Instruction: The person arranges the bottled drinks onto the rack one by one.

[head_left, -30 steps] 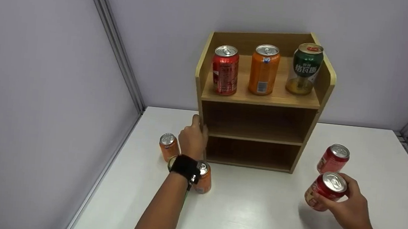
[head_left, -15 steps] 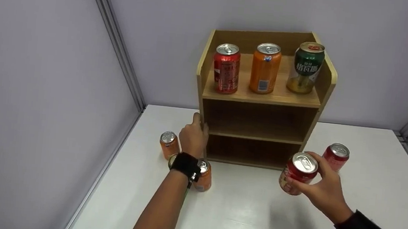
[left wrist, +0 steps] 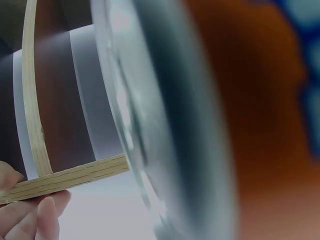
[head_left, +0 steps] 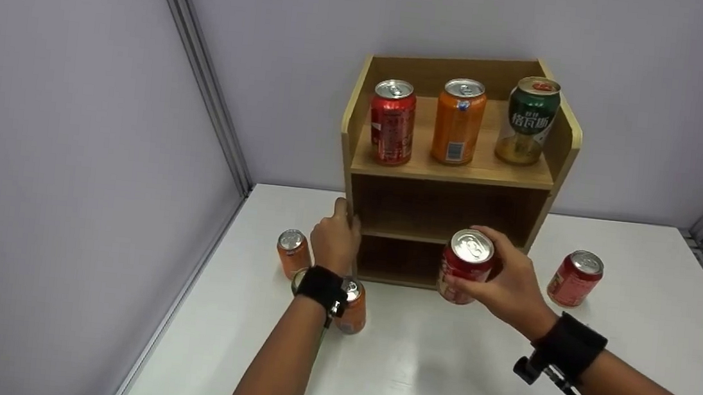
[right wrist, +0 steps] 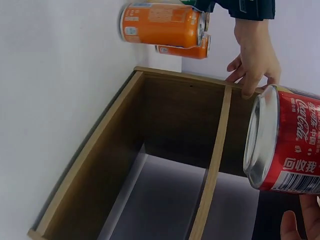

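Note:
My right hand (head_left: 513, 290) grips a red Coca-Cola can (head_left: 467, 267) by its side, lifted in front of the lower part of the wooden shelf (head_left: 450, 176). In the right wrist view the can (right wrist: 300, 145) shows white lettering and a barcode. At the shelf's left side, my left hand (head_left: 334, 241) holds the side panel. The left wrist view shows thumb and fingers on either side of the panel's edge (left wrist: 75, 177). On the top level stand a red can (head_left: 392, 127), an orange can (head_left: 458, 127) and a green-and-gold can (head_left: 526, 124).
Another red can (head_left: 576, 280) stands on the white table (head_left: 385, 381) right of the shelf. Near my left wrist are two orange cans, one farther left (head_left: 293, 255) and one closer (head_left: 351, 310); a further can is mostly hidden behind the wristband. Grey walls surround the table.
My right hand has carried the red Coca-Cola can leftward and up, from beside the other red can to in front of the shelf. The left hand stays at the side panel.

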`<action>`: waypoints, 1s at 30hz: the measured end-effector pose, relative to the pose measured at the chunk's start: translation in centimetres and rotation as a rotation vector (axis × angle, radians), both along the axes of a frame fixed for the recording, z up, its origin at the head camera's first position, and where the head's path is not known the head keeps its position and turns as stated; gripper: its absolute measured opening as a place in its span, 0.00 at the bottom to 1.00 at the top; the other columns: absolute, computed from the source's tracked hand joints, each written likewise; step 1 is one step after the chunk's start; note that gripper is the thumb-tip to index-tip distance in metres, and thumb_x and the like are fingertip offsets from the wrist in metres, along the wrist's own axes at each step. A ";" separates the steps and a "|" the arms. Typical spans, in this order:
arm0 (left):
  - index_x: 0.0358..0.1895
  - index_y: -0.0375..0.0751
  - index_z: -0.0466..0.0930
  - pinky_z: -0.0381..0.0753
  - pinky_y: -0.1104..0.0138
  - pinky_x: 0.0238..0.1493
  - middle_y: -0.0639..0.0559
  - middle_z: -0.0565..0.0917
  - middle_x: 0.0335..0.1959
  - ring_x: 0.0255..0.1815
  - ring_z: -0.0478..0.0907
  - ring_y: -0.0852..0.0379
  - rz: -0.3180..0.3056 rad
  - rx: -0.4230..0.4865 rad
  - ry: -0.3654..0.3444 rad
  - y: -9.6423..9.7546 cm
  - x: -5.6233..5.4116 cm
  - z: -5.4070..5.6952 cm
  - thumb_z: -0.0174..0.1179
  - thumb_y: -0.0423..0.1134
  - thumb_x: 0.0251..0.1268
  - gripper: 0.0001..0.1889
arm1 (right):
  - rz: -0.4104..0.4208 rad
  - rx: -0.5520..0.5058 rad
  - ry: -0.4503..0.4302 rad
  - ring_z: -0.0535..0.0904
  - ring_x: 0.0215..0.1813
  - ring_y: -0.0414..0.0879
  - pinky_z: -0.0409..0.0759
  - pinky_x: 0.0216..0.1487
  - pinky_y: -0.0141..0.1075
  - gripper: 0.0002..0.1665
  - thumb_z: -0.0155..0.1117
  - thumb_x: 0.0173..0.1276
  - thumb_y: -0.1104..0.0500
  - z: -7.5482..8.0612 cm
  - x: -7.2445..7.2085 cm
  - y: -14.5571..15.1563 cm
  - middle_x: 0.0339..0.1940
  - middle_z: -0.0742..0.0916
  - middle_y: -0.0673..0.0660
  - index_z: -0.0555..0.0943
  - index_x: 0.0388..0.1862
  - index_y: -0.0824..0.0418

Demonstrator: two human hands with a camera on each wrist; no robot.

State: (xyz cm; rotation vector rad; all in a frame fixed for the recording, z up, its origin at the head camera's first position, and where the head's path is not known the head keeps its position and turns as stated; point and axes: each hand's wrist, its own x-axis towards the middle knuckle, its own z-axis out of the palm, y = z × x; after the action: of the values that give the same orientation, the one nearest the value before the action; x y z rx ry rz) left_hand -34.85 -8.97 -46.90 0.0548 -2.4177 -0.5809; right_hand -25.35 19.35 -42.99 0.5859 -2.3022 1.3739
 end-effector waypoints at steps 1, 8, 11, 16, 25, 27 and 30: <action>0.52 0.40 0.77 0.83 0.49 0.25 0.36 0.88 0.24 0.24 0.87 0.38 0.001 -0.001 0.003 0.0 0.0 0.0 0.65 0.41 0.72 0.13 | 0.011 -0.001 -0.015 0.83 0.60 0.40 0.79 0.56 0.21 0.50 0.89 0.48 0.63 0.2 -0.3 -0.4 0.59 0.88 0.61 0.75 0.70 0.65; 0.52 0.39 0.77 0.83 0.49 0.25 0.36 0.89 0.25 0.24 0.88 0.39 0.005 -0.005 0.014 -0.2 -0.2 0.1 0.66 0.41 0.72 0.13 | 0.058 -0.002 -0.048 0.84 0.66 0.56 0.84 0.64 0.52 0.52 0.88 0.53 0.58 1.1 -3.1 -3.7 0.65 0.86 0.63 0.72 0.74 0.66; 0.51 0.39 0.77 0.83 0.50 0.24 0.36 0.88 0.24 0.23 0.88 0.39 0.005 -0.003 0.018 -0.2 -0.2 0.0 0.66 0.41 0.71 0.13 | 0.095 -0.026 -0.049 0.84 0.66 0.58 0.83 0.65 0.55 0.52 0.87 0.54 0.58 1.5 -4.4 -5.3 0.65 0.85 0.64 0.71 0.75 0.68; 0.49 0.39 0.76 0.82 0.48 0.22 0.36 0.87 0.22 0.22 0.87 0.38 0.002 -0.013 0.043 0.0 -0.1 -0.1 0.67 0.40 0.70 0.13 | 0.113 -0.038 -0.049 0.84 0.66 0.58 0.84 0.65 0.53 0.52 0.87 0.54 0.57 2.1 -6.2 -7.5 0.66 0.85 0.65 0.71 0.75 0.68; 0.46 0.40 0.76 0.81 0.48 0.21 0.37 0.87 0.20 0.21 0.87 0.38 0.009 -0.043 0.098 0.0 -0.3 -0.4 0.67 0.40 0.69 0.12 | 0.118 -0.013 -0.040 0.84 0.66 0.57 0.83 0.66 0.51 0.52 0.87 0.55 0.52 2.6 -8.0 -9.7 0.66 0.84 0.63 0.72 0.75 0.66; 0.47 0.40 0.76 0.81 0.47 0.21 0.37 0.87 0.20 0.21 0.87 0.38 0.011 -0.037 0.093 0.0 -0.4 -0.5 0.67 0.40 0.68 0.12 | 0.123 -0.010 -0.039 0.84 0.65 0.56 0.84 0.65 0.50 0.52 0.86 0.55 0.51 2.5 -8.2 -10.0 0.65 0.85 0.63 0.72 0.75 0.66; 0.47 0.40 0.76 0.81 0.48 0.21 0.37 0.87 0.20 0.20 0.86 0.38 0.017 -0.030 0.078 0.0 -0.3 -0.5 0.66 0.39 0.68 0.11 | 0.130 -0.013 -0.048 0.85 0.64 0.55 0.85 0.64 0.48 0.51 0.86 0.55 0.51 2.2 -8.6 -10.4 0.64 0.85 0.62 0.73 0.74 0.65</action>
State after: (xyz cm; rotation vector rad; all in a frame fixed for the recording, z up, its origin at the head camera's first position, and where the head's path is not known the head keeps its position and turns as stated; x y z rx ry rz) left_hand -35.20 -8.93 -47.39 0.0389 -2.3471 -0.5289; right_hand -33.97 8.96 -40.75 0.7166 -2.3270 1.4759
